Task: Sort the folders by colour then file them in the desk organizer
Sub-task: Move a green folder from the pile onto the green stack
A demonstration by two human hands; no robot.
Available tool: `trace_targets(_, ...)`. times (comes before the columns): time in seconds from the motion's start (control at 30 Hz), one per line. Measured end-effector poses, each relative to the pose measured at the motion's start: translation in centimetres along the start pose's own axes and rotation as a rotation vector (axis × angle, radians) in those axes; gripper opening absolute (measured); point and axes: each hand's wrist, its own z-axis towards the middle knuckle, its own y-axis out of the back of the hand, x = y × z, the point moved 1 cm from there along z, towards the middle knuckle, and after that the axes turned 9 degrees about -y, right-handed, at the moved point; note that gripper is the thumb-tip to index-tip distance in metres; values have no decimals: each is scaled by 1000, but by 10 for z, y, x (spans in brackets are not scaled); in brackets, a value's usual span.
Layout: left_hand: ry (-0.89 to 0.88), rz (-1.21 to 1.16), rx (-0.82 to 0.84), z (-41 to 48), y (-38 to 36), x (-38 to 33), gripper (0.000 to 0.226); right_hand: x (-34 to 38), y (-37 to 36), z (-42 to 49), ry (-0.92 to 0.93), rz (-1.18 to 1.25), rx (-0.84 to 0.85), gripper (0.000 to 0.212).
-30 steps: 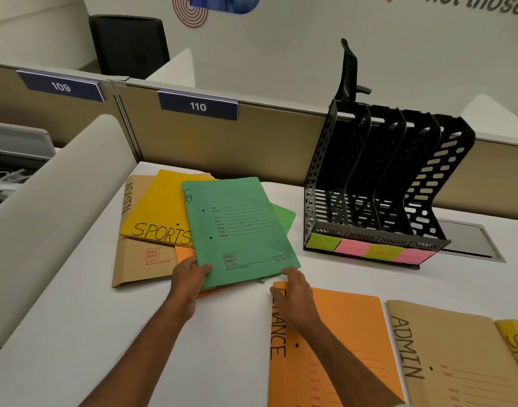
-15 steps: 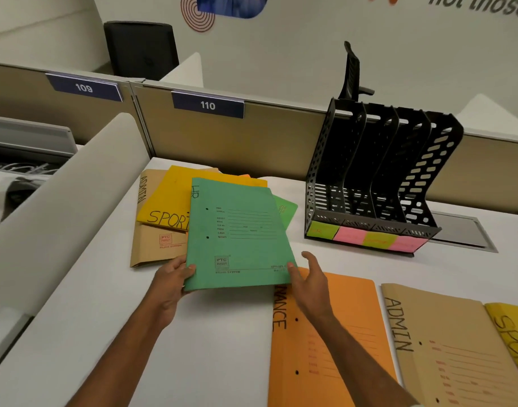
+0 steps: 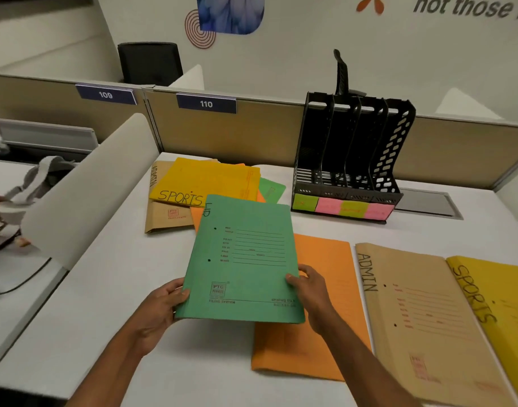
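Both hands pinch the green folder (image 3: pixel 243 259): the left hand (image 3: pixel 160 309) at its lower left corner, the right hand (image 3: pixel 313 292) on its lower right edge, thumbs on top. It is held tilted above the worktop (image 3: pixel 90 318), its right part overlapping the orange folder (image 3: pixel 325 304) under the right hand. Bare worktop runs left of the left hand up to the curved divider (image 3: pixel 84 186). Beyond the hands lies the mixed pile (image 3: pixel 207 180); beyond and to the right stands the desk organizer (image 3: pixel 348 160). Half a second ago the folder sat farther off beside the pile, gripped by the left hand alone, the right hand spread next to it.
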Motion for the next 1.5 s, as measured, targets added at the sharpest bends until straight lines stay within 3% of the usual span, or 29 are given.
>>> trace_targets(0.33,187,121,213,-64,10,35,35,-68,11,-69,0,69,-165,32)
trace_targets(0.7,398,348,463,-66,75,39,51,-114,-41,-100,-23,75,-190,36)
trace_targets(1.5,280,369,232,-6,131,30,29,-79,-117,-58,81,-262,-227,46)
